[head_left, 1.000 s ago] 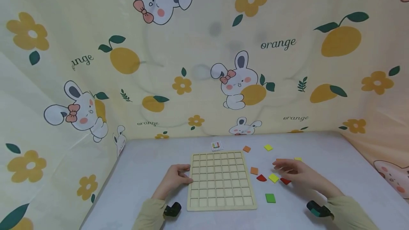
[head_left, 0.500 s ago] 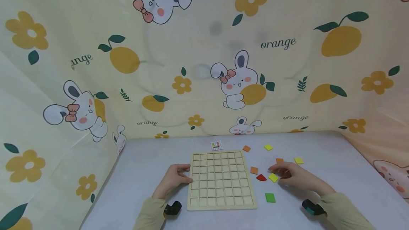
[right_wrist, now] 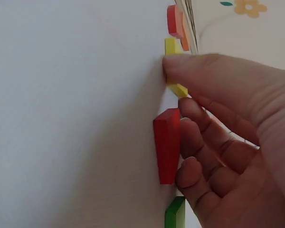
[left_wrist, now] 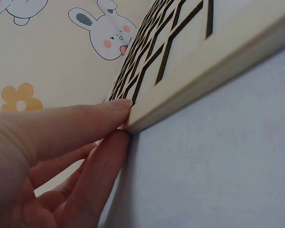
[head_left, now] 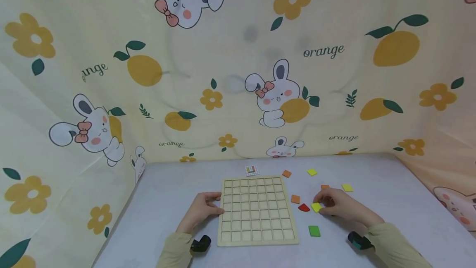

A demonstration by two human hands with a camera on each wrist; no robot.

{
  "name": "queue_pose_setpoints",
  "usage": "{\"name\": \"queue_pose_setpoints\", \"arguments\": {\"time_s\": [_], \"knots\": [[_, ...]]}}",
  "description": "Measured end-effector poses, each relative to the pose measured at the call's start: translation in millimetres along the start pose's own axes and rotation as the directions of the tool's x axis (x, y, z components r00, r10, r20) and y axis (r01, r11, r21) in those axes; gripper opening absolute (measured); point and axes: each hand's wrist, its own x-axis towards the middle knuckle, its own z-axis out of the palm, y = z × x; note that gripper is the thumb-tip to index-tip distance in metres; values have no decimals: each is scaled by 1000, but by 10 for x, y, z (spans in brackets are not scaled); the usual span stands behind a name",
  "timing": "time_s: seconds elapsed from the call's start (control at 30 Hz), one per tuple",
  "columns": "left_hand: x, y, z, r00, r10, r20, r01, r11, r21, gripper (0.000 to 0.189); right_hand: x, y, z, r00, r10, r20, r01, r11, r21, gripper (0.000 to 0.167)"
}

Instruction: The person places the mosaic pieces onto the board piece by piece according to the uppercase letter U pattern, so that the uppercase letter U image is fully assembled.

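Holding a gridded board (head_left: pixel 256 243) at left, pinching a yellow tile (head_left: pixel 315 207) at right

My left hand (head_left: pixel 202 210) is clamped on the board's left side; up close, one digit lies over the rim and another sits against its outer side. The board lies flat on the white table (head_left: pixel 167 185), with a small printed card (head_left: pixel 251 170) just beyond its far edge. Past its right side lie one orange tile (head_left: pixel 286 173) near the far corner and another orange tile (head_left: pixel 295 199) just beside the edge, then a red wedge (head_left: pixel 303 207). A second yellow tile (head_left: pixel 311 172) lies farther off, a green tile (head_left: pixel 314 231) nearer me. Right of the wedge is the pinched yellow tile: my right hand (head_left: pixel 336 204) has thumb and forefinger together on it. Whether it is lifted, I cannot tell. My other fingers curl just beside a second red piece (right_wrist: pixel 167 145). A third orange tile (head_left: pixel 325 187) shows beyond my knuckles, and a third yellow tile (head_left: pixel 347 187) lies farthest right.
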Motion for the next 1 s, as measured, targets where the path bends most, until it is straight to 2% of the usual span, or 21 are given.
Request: {"name": "queue_pose_setpoints", "arguments": {"time_s": [0.13, 0.27, 0.43, 0.63, 0.8, 1.0], "knots": [[6, -4, 2, 1000, 7, -2, -7, 1000, 1, 62, 35, 16, -1, 1000, 8, -12, -8, 1000, -13, 26], [-4, -3, 12, 1000, 9, -2, -9, 1000, 4, 62, 92, -58, -26, 999, -5, -35, 5, 1000, 3, 27], [-23, 12, 38, 1000, 10, -18, -9, 1000, 13, 61, 229, -248, -44, 994, -53, -97, 53, 999, -1, 25], [-68, 58, 87, 999, 43, -18, -42, 999, 24, 59, 456, -516, -8, 980, -118, -161, 124, 992, 25, 27], [-109, 109, 137, 998, 60, -17, -59, 998, 38, 59, 675, -737, 125, 970, -158, -184, 176, 980, 89, 26], [-129, 143, 190, 999, 49, -21, -47, 997, 64, 59, 907, -927, 452, 967, -209, -149, 231, 960, 155, 24]]}}
